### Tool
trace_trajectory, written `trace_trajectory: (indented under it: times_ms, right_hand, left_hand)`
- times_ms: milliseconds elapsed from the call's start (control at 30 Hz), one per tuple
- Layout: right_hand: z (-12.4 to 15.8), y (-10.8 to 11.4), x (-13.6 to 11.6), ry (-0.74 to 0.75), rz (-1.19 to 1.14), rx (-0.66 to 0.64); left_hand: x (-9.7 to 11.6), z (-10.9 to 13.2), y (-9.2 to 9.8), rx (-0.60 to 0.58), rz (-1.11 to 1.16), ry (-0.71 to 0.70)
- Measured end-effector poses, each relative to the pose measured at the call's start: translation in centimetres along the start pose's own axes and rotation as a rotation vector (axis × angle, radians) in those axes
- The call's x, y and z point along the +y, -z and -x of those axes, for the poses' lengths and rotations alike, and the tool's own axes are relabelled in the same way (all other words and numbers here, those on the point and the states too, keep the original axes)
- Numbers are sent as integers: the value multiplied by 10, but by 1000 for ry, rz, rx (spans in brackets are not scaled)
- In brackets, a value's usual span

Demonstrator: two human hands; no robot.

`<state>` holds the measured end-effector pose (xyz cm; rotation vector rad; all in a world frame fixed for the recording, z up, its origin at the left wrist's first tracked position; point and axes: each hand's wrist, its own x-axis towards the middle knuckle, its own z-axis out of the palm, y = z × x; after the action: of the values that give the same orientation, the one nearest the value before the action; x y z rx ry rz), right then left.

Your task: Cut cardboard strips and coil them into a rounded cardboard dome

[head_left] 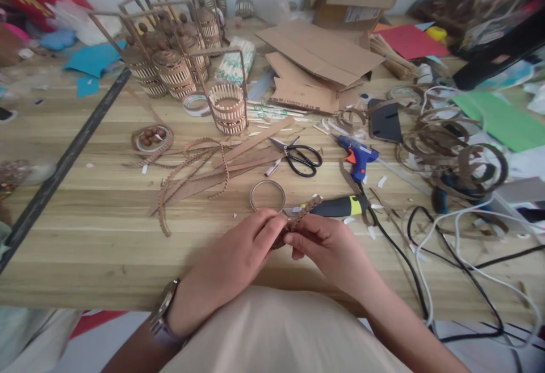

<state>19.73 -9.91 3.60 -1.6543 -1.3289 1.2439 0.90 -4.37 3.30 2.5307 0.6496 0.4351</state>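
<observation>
A brown cardboard strip with a notched edge (307, 208) is held between my two hands near the table's front edge. My left hand (251, 248) has its fingers closed round the coiled part of the strip, which they mostly hide. With thumb and fingers, my right hand (321, 242) pinches the same strip where its free end sticks up to the right. Just beyond my fingers a thin cardboard ring (268, 195) lies flat. A utility knife with a black and yellow handle (336, 207) rests behind my right hand.
Black-handled scissors (300, 159), a blue glue gun (361, 156) and loose cardboard strips (200, 183) lie ahead. Farther back stand an open stick basket (229, 113), several lidded ones (174, 72) and cardboard sheets (319, 52). Cables (457, 259) and coiled strips (451, 134) crowd the right.
</observation>
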Motion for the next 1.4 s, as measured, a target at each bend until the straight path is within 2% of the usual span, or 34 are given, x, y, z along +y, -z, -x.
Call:
trace_trajectory:
  times_ms: [100, 267, 333, 433, 733, 800, 967, 1033, 1400]
  right_hand:
    - [0, -3, -1, 24, 16, 24]
    - [-1, -13, -1, -3, -94, 107]
    - [-2, -16, 1, -8, -126, 123]
    - [-3, -16, 4, -12, -123, 123]
    - [-2, -3, 1, 93, 73, 114]
    - [-1, -4, 1, 122, 81, 130]
    - [-2, -13, 2, 99, -43, 183]
    - [-3, -16, 3, 81, -95, 165]
    - [-3, -4, 1, 121, 76, 118]
  left_hand:
    - [-1, 0, -2, 3, 6, 4]
    - [-5, 1, -16, 257, 5, 105]
    - [-6, 0, -21, 304, 3, 174]
    - [-6, -1, -24, 265, 11, 215]
    - [-5, 1, -11, 46, -34, 148]
    - [-5, 1, -12, 68, -57, 136]
    - [-4, -2, -17, 324, -32, 147]
    - [-4, -4, -18, 360, -53, 144]
    - [-6, -3, -11, 159, -189, 24]
